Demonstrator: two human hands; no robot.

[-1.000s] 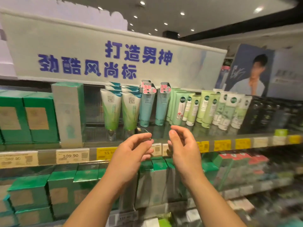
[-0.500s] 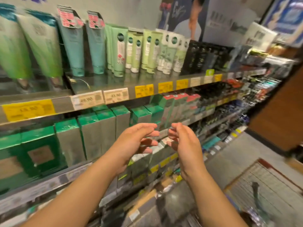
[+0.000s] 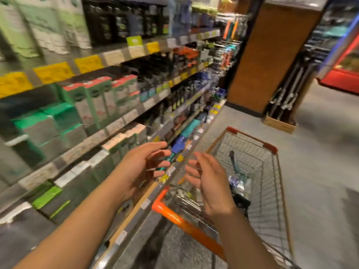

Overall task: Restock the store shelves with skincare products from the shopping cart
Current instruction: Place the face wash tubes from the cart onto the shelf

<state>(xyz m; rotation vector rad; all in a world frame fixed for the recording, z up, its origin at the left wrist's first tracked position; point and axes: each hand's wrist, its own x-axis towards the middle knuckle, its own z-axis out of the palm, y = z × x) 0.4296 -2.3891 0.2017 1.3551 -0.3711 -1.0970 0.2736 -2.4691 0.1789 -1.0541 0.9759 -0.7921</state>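
Left hand (image 3: 143, 167) and right hand (image 3: 207, 183) hovering, fingers loosely spread, holding nothing, above orange-handled wire shopping cart (image 3: 272, 171)

A silver wire-mesh metal shopping cart (image 3: 258, 166) was seen, with a glossy orange plastic handle bar (image 3: 174, 215). Green cardboard product boxes (image 3: 48, 123) looked faintly shiny. A brown wood-grain pillar panel (image 3: 266, 55) appeared matt, and the grey speckled floor (image 3: 320, 162) smooth.

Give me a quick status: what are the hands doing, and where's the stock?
Left hand and right hand open, empty. Cart below right hand, few products inside. Nothing in the way.
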